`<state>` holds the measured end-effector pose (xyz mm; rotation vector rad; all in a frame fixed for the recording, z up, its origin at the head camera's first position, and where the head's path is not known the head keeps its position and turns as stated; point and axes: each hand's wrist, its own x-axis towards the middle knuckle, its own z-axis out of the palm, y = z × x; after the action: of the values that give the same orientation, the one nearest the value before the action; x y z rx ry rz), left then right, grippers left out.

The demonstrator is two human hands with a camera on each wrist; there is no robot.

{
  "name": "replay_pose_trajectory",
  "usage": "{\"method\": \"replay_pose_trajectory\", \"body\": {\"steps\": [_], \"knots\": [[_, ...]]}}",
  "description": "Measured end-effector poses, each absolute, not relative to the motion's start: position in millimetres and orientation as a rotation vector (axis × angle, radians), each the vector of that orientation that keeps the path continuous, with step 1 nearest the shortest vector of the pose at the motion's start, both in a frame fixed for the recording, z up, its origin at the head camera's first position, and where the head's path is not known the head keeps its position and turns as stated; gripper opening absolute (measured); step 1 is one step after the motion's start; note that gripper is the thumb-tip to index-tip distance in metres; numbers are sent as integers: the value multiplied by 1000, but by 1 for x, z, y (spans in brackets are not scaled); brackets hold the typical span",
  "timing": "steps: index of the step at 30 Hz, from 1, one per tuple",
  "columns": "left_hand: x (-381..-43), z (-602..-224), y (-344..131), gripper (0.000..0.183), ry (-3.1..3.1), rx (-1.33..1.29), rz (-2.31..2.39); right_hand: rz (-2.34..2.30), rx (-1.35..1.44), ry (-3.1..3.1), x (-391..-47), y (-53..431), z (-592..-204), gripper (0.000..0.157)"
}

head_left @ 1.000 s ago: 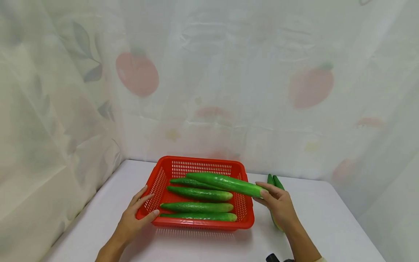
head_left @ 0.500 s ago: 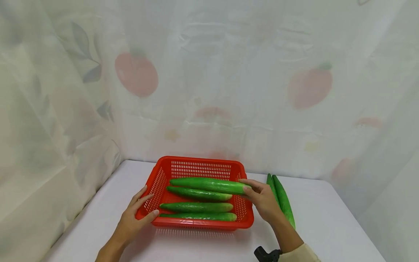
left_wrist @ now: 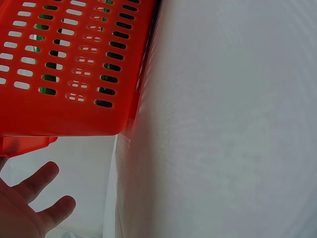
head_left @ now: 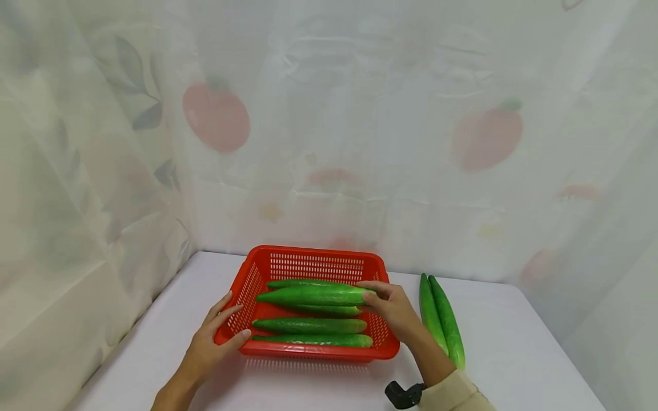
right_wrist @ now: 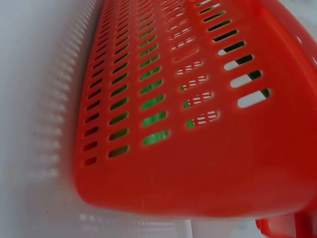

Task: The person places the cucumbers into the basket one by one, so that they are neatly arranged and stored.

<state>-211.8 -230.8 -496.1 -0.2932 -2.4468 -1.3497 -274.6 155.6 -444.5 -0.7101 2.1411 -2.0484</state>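
Head view: right grip [head_left: 392, 309] around cucumber [head_left: 313, 295], left grip [head_left: 208, 345] wide at basket [head_left: 319, 352].

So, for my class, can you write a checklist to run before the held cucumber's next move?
1. Right hand grips held cucumber: ok, by its right end.
2. Held cucumber over basket: ok.
3. Covered cucumber in full view: not ok, the held one partly hides it.
4. Held cucumber touching that one: cannot tell.
5. Left hand steadying basket: cannot tell; it is at the left side.
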Motion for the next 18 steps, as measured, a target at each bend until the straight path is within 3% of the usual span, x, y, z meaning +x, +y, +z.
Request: {"method": "replay_pose_trajectory", "body": {"steps": [18], "knots": [[-211, -495, -230, 53, -2446, -285, -1337, -1919, -599, 2187, -280, 138, -443, 35]]}}
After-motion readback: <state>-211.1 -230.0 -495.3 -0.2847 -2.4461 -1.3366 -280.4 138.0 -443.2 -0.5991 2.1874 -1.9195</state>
